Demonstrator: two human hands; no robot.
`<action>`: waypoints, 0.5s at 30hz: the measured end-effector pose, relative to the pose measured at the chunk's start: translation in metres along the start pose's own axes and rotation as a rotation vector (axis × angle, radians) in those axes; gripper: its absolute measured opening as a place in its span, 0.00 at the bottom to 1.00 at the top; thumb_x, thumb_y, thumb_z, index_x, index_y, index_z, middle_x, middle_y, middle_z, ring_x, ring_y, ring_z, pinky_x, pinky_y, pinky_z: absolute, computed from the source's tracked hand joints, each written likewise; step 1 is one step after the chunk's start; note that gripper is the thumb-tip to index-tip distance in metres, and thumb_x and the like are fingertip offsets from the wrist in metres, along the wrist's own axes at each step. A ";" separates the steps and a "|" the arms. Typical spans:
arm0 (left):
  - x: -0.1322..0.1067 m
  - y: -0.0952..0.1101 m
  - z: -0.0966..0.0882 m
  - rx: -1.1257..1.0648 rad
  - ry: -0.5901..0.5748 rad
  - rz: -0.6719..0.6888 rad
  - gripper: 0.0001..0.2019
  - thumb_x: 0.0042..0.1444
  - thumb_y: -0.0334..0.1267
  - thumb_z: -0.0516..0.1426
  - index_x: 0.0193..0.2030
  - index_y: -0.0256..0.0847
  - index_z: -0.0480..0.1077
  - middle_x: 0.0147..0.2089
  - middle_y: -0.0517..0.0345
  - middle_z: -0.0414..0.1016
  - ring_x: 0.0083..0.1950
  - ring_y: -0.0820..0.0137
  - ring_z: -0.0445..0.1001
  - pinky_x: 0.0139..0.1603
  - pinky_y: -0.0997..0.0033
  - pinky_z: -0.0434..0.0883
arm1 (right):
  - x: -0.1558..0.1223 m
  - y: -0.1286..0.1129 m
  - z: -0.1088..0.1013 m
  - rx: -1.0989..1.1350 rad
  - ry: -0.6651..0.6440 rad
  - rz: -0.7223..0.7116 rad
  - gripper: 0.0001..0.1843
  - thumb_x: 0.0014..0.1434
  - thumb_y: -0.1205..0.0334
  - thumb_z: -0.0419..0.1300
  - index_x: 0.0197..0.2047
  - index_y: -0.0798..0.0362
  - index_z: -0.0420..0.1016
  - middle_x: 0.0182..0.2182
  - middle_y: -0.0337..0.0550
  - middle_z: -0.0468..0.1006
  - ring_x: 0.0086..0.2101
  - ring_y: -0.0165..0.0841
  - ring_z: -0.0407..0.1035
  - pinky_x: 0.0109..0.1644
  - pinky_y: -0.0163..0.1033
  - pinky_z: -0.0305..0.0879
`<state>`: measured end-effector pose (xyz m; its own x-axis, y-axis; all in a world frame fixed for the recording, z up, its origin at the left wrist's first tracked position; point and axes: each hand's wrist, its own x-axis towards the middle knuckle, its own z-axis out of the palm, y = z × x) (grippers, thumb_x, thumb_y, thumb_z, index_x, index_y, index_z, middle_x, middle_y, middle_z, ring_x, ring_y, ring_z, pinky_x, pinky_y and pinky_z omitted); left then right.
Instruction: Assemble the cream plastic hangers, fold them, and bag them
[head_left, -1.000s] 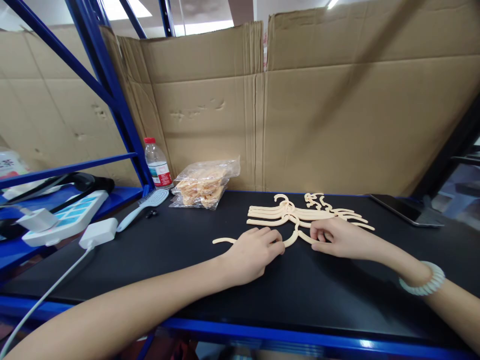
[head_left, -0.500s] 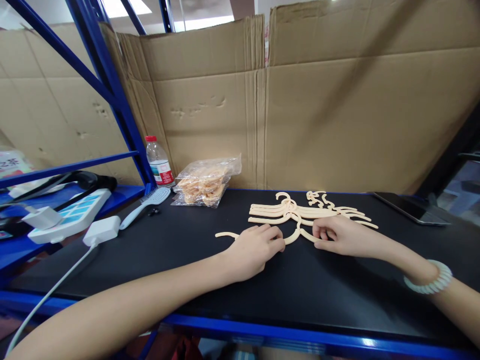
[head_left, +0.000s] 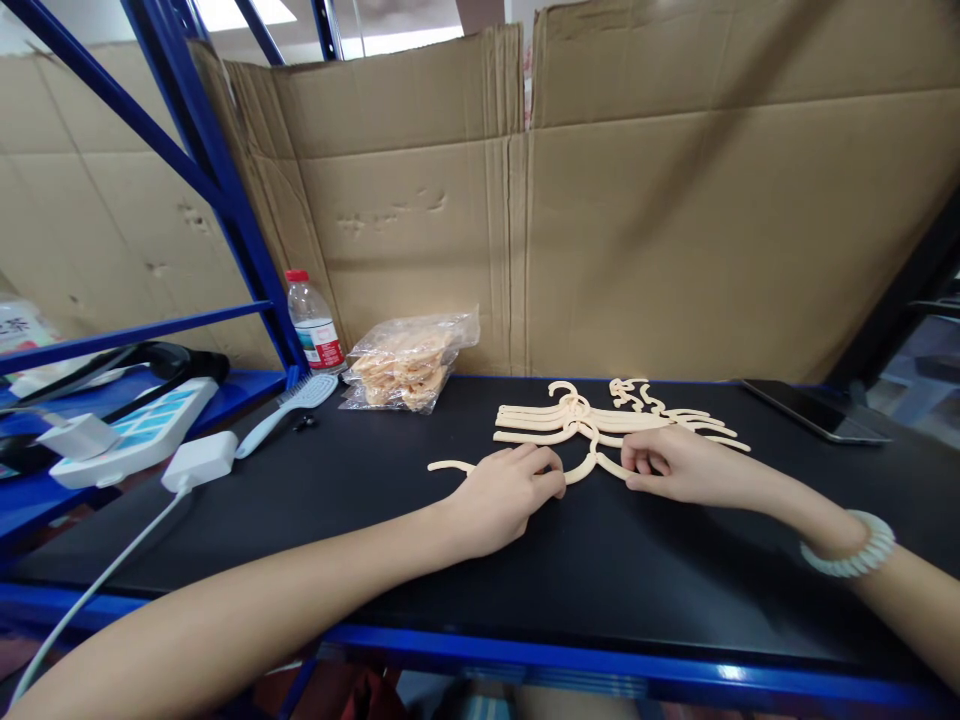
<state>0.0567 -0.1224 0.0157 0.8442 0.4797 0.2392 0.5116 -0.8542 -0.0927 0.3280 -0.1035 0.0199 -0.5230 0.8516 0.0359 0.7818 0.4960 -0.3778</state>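
Observation:
A cream folding hanger (head_left: pixel 580 470) lies flat on the black tabletop, its arms spread to both sides. My left hand (head_left: pixel 510 495) is closed around its left arm, whose curved tip pokes out past my wrist side. On the right arm of the same hanger, my right hand (head_left: pixel 667 463) has its thumb and fingers pinched; the far end of that arm is hidden behind the hand. Just beyond lies a row of several matching hangers (head_left: pixel 536 424), overlapping with hooks in the middle. Small loose cream pieces (head_left: pixel 634 396) lie behind them.
A clear plastic bag of cream parts (head_left: pixel 405 360) sits at the back, beside a red-capped bottle (head_left: pixel 315 325). A hairbrush (head_left: pixel 289 410), a white charger (head_left: pixel 199 460) and a power strip (head_left: pixel 135 440) are at left. A dark tablet (head_left: pixel 814 410) lies back right. Cardboard (head_left: pixel 675 200) walls the rear.
The view has shifted slightly. Both hands keep the same hold on the hanger, and nothing else has visibly moved.

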 end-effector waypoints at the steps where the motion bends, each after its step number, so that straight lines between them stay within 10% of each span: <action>1: 0.000 0.000 0.000 -0.002 0.004 -0.002 0.18 0.50 0.19 0.50 0.44 0.41 0.67 0.51 0.56 0.70 0.49 0.66 0.69 0.47 0.68 0.69 | 0.000 0.000 0.000 -0.003 -0.002 0.002 0.06 0.55 0.60 0.58 0.30 0.53 0.71 0.21 0.36 0.71 0.22 0.28 0.62 0.26 0.34 0.56; 15: 0.001 0.000 0.003 -0.033 0.053 -0.003 0.14 0.57 0.22 0.48 0.47 0.39 0.67 0.50 0.52 0.72 0.51 0.64 0.70 0.51 0.65 0.69 | -0.007 0.004 -0.011 -0.127 0.081 -0.168 0.22 0.52 0.45 0.63 0.45 0.50 0.74 0.57 0.50 0.67 0.58 0.50 0.59 0.61 0.55 0.55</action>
<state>0.0580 -0.1209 0.0132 0.8328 0.4714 0.2903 0.5076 -0.8595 -0.0604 0.3382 -0.1052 0.0280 -0.6244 0.7636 0.1645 0.7252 0.6450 -0.2412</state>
